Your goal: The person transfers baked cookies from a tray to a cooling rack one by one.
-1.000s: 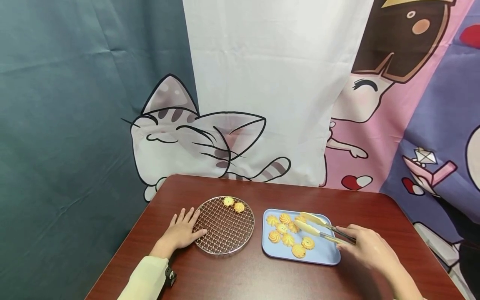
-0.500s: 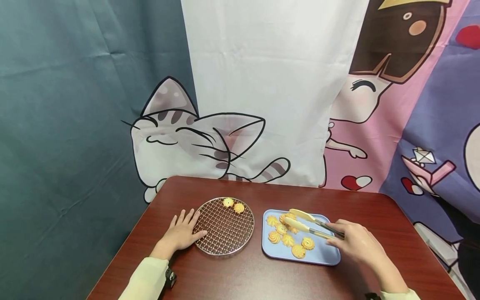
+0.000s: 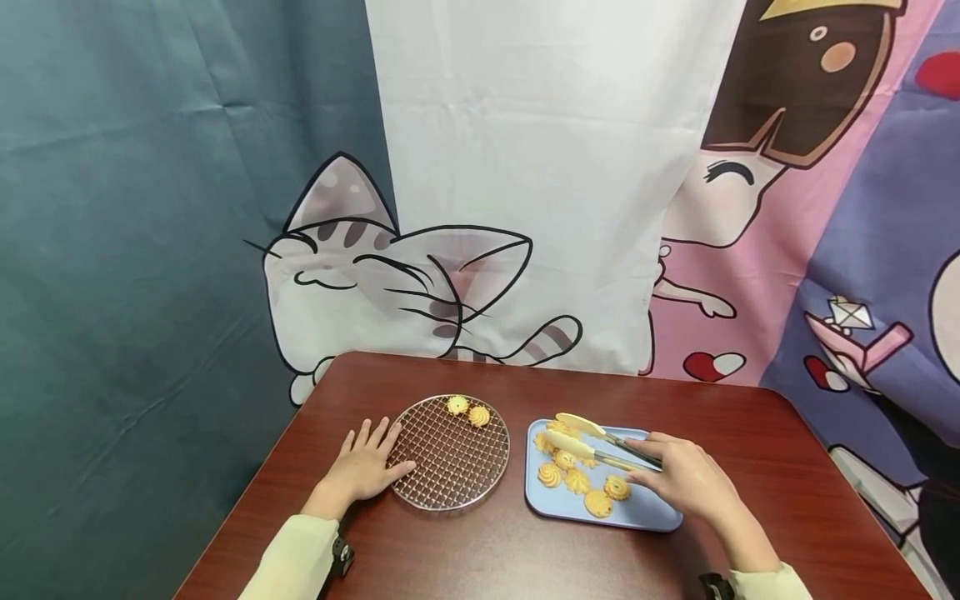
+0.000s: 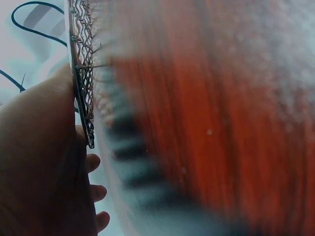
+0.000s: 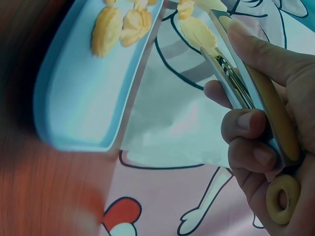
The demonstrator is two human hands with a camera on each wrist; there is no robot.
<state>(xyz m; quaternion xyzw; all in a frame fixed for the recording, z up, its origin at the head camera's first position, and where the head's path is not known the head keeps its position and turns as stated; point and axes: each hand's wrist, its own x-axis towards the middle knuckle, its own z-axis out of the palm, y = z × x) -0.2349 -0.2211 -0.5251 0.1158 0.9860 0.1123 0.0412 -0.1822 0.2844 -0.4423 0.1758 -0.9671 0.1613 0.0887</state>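
Note:
My left hand [image 3: 362, 468] lies flat with fingers spread at the left rim of a round wire cooling rack [image 3: 453, 467]. In the left wrist view the hand [image 4: 39, 147] is beside the rack's edge [image 4: 83, 88]. My right hand [image 3: 692, 477] grips tongs [image 3: 570, 444] with pale yellow tips, thumb and fingers curled round the handles in the right wrist view. The tips stand apart over swirled butter cookies [image 3: 550, 475] at the upper left of a blue tray [image 3: 652, 507], partly hiding some. Whether they touch a cookie I cannot tell.
Two cookies [image 3: 478, 416] lie on the rack's far right part. Both rack and tray stand on a dark red wooden table [image 3: 495, 558]. Behind it hangs a printed cloth [image 3: 555, 208] with cartoon figures.
My right hand has moved left with the tongs, bringing their tips from the tray's middle to the cookies at its upper left. The left hand stays at the rack.

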